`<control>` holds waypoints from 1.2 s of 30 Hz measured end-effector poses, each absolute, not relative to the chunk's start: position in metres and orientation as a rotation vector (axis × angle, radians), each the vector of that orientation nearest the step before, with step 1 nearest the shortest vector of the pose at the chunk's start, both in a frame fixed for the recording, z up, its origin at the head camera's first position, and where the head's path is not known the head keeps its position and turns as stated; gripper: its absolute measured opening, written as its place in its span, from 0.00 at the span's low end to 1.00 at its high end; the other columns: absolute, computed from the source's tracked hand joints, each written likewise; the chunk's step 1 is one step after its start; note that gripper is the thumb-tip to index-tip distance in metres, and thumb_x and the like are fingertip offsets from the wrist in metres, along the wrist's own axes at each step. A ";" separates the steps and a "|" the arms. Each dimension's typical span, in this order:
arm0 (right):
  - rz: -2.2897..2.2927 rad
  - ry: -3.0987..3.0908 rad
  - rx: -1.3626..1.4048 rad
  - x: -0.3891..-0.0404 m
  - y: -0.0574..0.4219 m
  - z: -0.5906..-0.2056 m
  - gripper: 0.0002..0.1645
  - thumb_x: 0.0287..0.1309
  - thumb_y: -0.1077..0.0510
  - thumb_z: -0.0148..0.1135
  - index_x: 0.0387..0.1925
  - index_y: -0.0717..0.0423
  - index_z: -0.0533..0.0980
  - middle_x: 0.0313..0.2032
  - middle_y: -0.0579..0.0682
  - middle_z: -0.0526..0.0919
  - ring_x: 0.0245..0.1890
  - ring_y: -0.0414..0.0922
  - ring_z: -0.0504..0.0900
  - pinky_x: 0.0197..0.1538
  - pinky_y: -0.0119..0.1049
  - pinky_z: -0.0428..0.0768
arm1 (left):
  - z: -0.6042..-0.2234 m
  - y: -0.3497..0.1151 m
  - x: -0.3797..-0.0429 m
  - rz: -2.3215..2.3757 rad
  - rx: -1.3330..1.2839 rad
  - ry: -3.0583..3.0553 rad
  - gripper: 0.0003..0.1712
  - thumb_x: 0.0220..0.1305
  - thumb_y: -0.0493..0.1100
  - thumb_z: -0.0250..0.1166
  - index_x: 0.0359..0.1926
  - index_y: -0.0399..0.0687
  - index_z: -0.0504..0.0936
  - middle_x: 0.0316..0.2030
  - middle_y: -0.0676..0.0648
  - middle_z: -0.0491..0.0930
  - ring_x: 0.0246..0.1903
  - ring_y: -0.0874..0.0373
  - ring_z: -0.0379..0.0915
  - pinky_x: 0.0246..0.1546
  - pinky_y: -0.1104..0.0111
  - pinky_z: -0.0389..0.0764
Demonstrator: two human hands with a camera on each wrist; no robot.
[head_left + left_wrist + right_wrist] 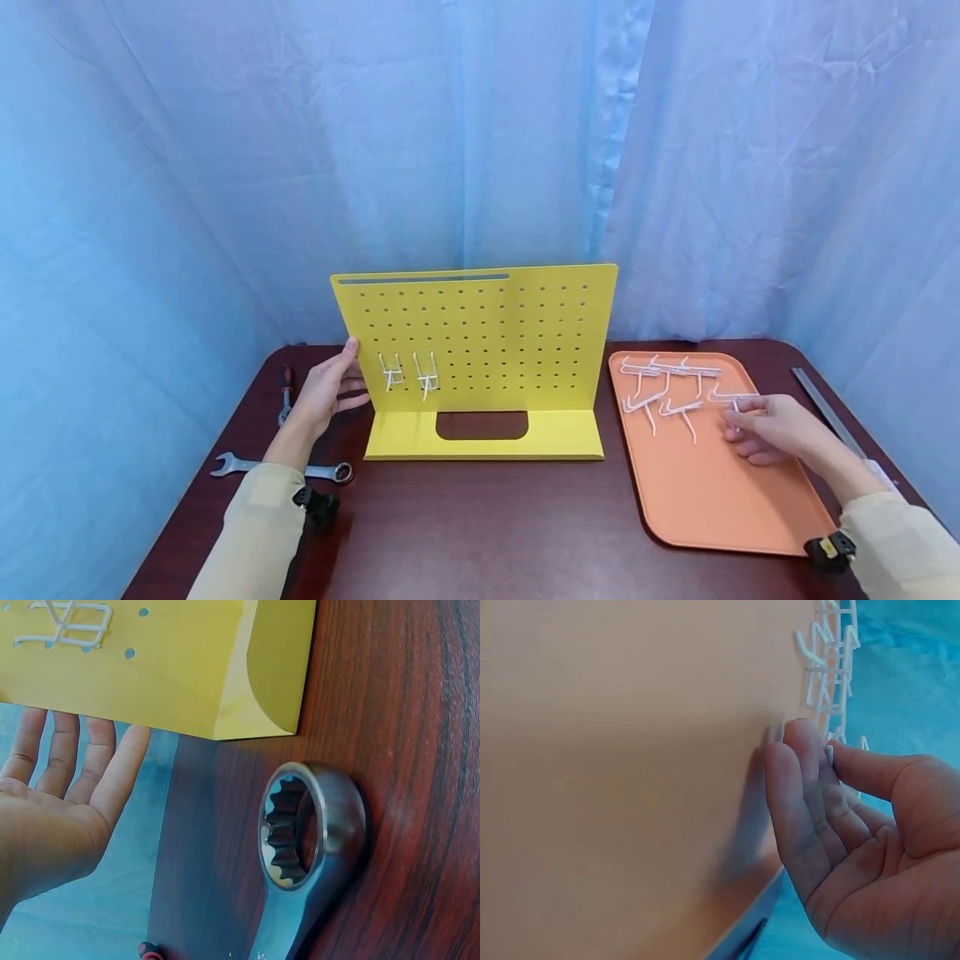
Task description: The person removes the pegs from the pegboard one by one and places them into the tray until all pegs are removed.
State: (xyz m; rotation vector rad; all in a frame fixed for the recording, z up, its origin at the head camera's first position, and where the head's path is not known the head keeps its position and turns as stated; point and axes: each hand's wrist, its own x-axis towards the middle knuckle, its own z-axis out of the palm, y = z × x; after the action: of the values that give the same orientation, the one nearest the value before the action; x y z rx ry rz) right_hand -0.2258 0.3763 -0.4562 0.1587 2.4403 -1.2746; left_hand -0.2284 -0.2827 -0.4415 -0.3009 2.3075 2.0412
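My left hand [322, 392] grips the left edge of a yellow pegboard [480, 333], thumb at the front edge and fingers reaching behind it. In the left wrist view those fingers [60, 754] meet the board's side. Two white wire hooks [392, 373] hang low on the board's left part. Over the orange tray [720, 508], my right hand [772, 425] pinches a white wire hook [720, 395] between thumb and fingertips; in the right wrist view the fingers mostly hide it. Several more white hooks [678, 408] lie at the tray's far end.
A combination wrench [322, 472] lies on the dark wood table [480, 533], passing under the left forearm. Behind it is a red-and-black handled tool [286, 383]. A metal ruler-like strip [828, 408] runs along the tray's right. Blue curtains [450, 167] enclose the back and sides.
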 end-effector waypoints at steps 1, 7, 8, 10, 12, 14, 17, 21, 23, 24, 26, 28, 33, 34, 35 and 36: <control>-1.270 2.440 0.159 -0.226 0.377 -0.457 0.32 0.76 0.51 0.57 0.60 0.77 0.62 0.32 0.51 0.88 0.30 0.48 0.88 0.34 0.45 0.88 | -0.442 -0.283 -0.228 2.044 -0.305 2.307 0.46 0.62 0.78 0.57 0.57 0.41 0.79 0.50 0.39 0.79 0.47 0.50 0.82 0.47 0.57 0.86; -1.261 2.441 0.167 -0.228 0.375 -0.458 0.31 0.76 0.51 0.56 0.59 0.78 0.63 0.31 0.51 0.88 0.29 0.47 0.88 0.33 0.45 0.88 | -0.441 -0.282 -0.228 2.062 -0.307 2.295 0.46 0.62 0.78 0.57 0.55 0.40 0.79 0.50 0.39 0.80 0.46 0.51 0.82 0.48 0.56 0.85; -1.257 2.445 0.171 -0.228 0.375 -0.457 0.31 0.76 0.51 0.56 0.59 0.77 0.64 0.31 0.51 0.88 0.29 0.47 0.88 0.33 0.45 0.88 | -0.441 -0.281 -0.228 2.065 -0.307 2.292 0.46 0.62 0.78 0.57 0.55 0.40 0.79 0.49 0.39 0.80 0.46 0.51 0.82 0.48 0.55 0.85; -1.250 2.450 0.181 -0.228 0.375 -0.457 0.29 0.76 0.51 0.57 0.57 0.76 0.66 0.30 0.50 0.87 0.28 0.47 0.88 0.32 0.45 0.88 | -0.440 -0.281 -0.228 2.065 -0.307 2.290 0.46 0.62 0.78 0.57 0.55 0.40 0.79 0.49 0.39 0.80 0.46 0.51 0.82 0.49 0.54 0.84; -1.244 2.454 0.183 -0.228 0.375 -0.458 0.29 0.75 0.50 0.57 0.57 0.75 0.67 0.30 0.50 0.87 0.28 0.47 0.87 0.32 0.45 0.88 | -0.440 -0.281 -0.228 2.065 -0.309 2.289 0.46 0.62 0.78 0.57 0.56 0.40 0.79 0.50 0.39 0.80 0.46 0.51 0.82 0.49 0.54 0.84; -1.243 2.454 0.190 -0.228 0.376 -0.459 0.29 0.75 0.50 0.57 0.57 0.75 0.67 0.30 0.50 0.87 0.28 0.47 0.88 0.32 0.44 0.88 | -0.439 -0.280 -0.228 2.061 -0.307 2.290 0.46 0.62 0.78 0.57 0.56 0.40 0.79 0.50 0.39 0.80 0.46 0.51 0.82 0.49 0.55 0.85; -1.243 2.452 0.188 -0.228 0.377 -0.460 0.32 0.76 0.49 0.57 0.60 0.76 0.65 0.30 0.50 0.87 0.28 0.47 0.88 0.33 0.44 0.88 | -0.439 -0.281 -0.228 2.061 -0.307 2.291 0.46 0.62 0.78 0.57 0.57 0.41 0.79 0.51 0.38 0.79 0.46 0.51 0.82 0.47 0.57 0.85; -1.247 2.444 0.206 -0.228 0.377 -0.461 0.34 0.77 0.48 0.55 0.61 0.77 0.62 0.29 0.49 0.87 0.28 0.47 0.87 0.32 0.44 0.88 | -0.439 -0.282 -0.228 2.061 -0.309 2.292 0.46 0.62 0.77 0.58 0.58 0.41 0.79 0.51 0.38 0.80 0.46 0.52 0.82 0.46 0.58 0.86; -1.248 2.436 0.214 -0.228 0.378 -0.461 0.35 0.77 0.47 0.54 0.61 0.77 0.61 0.29 0.49 0.87 0.28 0.47 0.87 0.32 0.44 0.88 | -0.439 -0.282 -0.229 2.063 -0.312 2.291 0.46 0.62 0.77 0.58 0.58 0.41 0.79 0.51 0.38 0.80 0.46 0.52 0.82 0.46 0.58 0.86; -1.244 2.436 0.213 -0.228 0.378 -0.461 0.35 0.77 0.46 0.53 0.61 0.77 0.60 0.29 0.49 0.87 0.28 0.47 0.87 0.32 0.44 0.88 | -0.439 -0.282 -0.229 2.063 -0.313 2.291 0.46 0.62 0.77 0.58 0.58 0.41 0.79 0.51 0.39 0.80 0.46 0.52 0.82 0.46 0.58 0.86; -1.235 2.436 0.208 -0.228 0.379 -0.461 0.37 0.77 0.45 0.52 0.63 0.77 0.59 0.29 0.48 0.87 0.28 0.47 0.87 0.32 0.44 0.88 | -0.440 -0.282 -0.229 2.060 -0.316 2.293 0.46 0.62 0.78 0.58 0.58 0.41 0.79 0.50 0.39 0.80 0.46 0.52 0.82 0.46 0.58 0.86; -1.229 2.438 0.200 -0.227 0.379 -0.460 0.39 0.77 0.44 0.52 0.63 0.78 0.59 0.30 0.48 0.87 0.29 0.47 0.88 0.33 0.44 0.88 | -0.440 -0.282 -0.229 2.059 -0.318 2.293 0.47 0.61 0.78 0.57 0.58 0.41 0.79 0.50 0.40 0.80 0.46 0.52 0.82 0.46 0.58 0.86; -1.215 2.439 0.198 -0.224 0.380 -0.456 0.35 0.75 0.40 0.54 0.54 0.74 0.67 0.30 0.48 0.86 0.30 0.48 0.88 0.34 0.45 0.88 | -0.441 -0.283 -0.230 2.057 -0.321 2.288 0.46 0.61 0.78 0.58 0.58 0.42 0.79 0.50 0.40 0.80 0.46 0.51 0.82 0.47 0.58 0.86; -1.212 2.436 0.197 -0.224 0.381 -0.455 0.34 0.75 0.40 0.54 0.51 0.72 0.68 0.30 0.49 0.86 0.31 0.48 0.88 0.34 0.45 0.88 | -0.441 -0.283 -0.230 2.057 -0.322 2.288 0.46 0.61 0.78 0.58 0.58 0.42 0.79 0.50 0.39 0.80 0.46 0.51 0.82 0.47 0.58 0.86; -1.206 2.433 0.193 -0.224 0.381 -0.454 0.33 0.75 0.40 0.54 0.49 0.71 0.70 0.31 0.49 0.86 0.31 0.48 0.88 0.35 0.45 0.88 | -0.441 -0.283 -0.230 2.058 -0.324 2.289 0.46 0.61 0.78 0.58 0.58 0.42 0.79 0.50 0.39 0.80 0.46 0.51 0.82 0.47 0.58 0.86; -1.201 2.431 0.190 -0.223 0.382 -0.454 0.33 0.74 0.39 0.54 0.48 0.70 0.70 0.31 0.49 0.86 0.32 0.48 0.88 0.35 0.45 0.88 | -0.441 -0.283 -0.230 2.058 -0.324 2.289 0.46 0.61 0.78 0.58 0.58 0.42 0.79 0.50 0.39 0.80 0.46 0.51 0.82 0.47 0.58 0.86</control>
State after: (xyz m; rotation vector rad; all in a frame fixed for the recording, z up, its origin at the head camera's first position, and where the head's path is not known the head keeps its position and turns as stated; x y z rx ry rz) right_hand -0.2234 0.3817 -0.4535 0.1903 2.4310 -1.2009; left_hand -0.2301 -0.2829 -0.4414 -0.3240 2.2892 2.0583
